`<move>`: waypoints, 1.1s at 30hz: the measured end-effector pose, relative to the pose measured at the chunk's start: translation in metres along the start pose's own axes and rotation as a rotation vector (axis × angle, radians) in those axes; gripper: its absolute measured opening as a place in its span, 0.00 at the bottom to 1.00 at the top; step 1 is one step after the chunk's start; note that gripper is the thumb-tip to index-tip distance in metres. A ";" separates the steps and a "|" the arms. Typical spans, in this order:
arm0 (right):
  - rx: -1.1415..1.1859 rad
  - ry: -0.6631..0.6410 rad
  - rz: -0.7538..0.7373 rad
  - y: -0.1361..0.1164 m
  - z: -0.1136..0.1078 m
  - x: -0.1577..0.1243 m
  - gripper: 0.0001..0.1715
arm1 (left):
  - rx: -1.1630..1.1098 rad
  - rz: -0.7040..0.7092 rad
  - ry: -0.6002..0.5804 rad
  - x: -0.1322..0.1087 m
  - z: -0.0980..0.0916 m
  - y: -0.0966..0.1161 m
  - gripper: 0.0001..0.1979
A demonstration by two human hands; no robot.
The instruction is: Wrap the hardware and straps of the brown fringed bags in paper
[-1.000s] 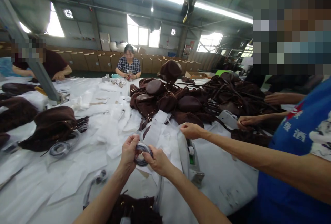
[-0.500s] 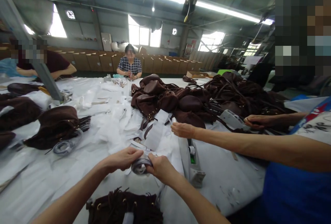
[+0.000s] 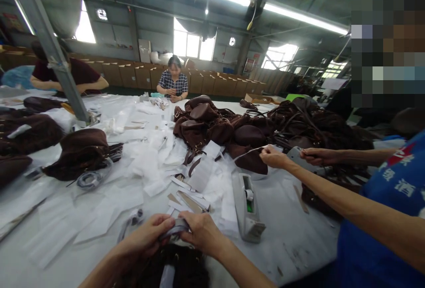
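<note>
1. Coiled strap [image 3: 178, 227] has come lower and nearer to me: half a second ago it is over the white papers, now it is just above the top of the dark near bag [image 3: 189, 266]. Whether they touch, I cannot tell.
2. Left hand [image 3: 149, 236] has dropped with it. Grip: thumb and fingers pinch the coil's left side.
3. Right hand [image 3: 203, 231] pinches the opposite side, thumb below, fingers over the top. Both hands share the load; the coil looks flatter to my eye, its ring mostly hidden.
4. Meaning, as I judge it: coil and bag are now together in one working spot, with the coil held rather than laid down.
5. With my hands lower, the card strips [image 3: 193, 201] beyond them show more fully on the surface [image 3: 285, 221].
6. To my right, a co-worker's hand [image 3: 274, 157] has drawn back rightward, a pale strip [image 3: 247, 152] trailing from its fingers. Tape dispenser [image 3: 240, 206] stands where it was, between us.
7. Left of me, a similar coil [image 3: 89, 180] lies beside a brown bag [image 3: 79, 151], apparently undisturbed.
</note>
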State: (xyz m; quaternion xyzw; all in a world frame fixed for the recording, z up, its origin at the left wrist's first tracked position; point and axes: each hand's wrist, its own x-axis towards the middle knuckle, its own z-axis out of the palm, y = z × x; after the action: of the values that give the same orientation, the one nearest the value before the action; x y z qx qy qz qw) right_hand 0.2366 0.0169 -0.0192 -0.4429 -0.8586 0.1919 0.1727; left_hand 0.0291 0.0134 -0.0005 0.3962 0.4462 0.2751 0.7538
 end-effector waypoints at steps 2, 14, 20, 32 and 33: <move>0.104 0.047 0.086 0.013 -0.011 0.010 0.24 | -0.002 0.012 0.049 0.001 -0.011 0.006 0.23; -0.093 0.047 0.256 0.063 0.021 0.102 0.12 | -0.216 -0.149 0.149 0.006 -0.036 -0.011 0.23; -0.151 0.026 0.337 0.078 0.050 0.134 0.08 | -0.254 -0.168 0.140 0.010 -0.039 -0.014 0.21; 0.192 0.306 0.507 0.083 0.023 0.096 0.21 | -0.360 -0.194 0.078 0.019 -0.038 -0.024 0.24; 0.250 0.336 0.523 0.081 0.019 0.088 0.22 | -0.357 -0.199 0.067 0.019 -0.037 -0.024 0.24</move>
State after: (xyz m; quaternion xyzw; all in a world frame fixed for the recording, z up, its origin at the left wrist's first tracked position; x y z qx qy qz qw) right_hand 0.2360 0.1296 -0.0635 -0.6490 -0.6452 0.2579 0.3098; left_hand 0.0060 0.0279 -0.0401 0.2009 0.4520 0.2869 0.8204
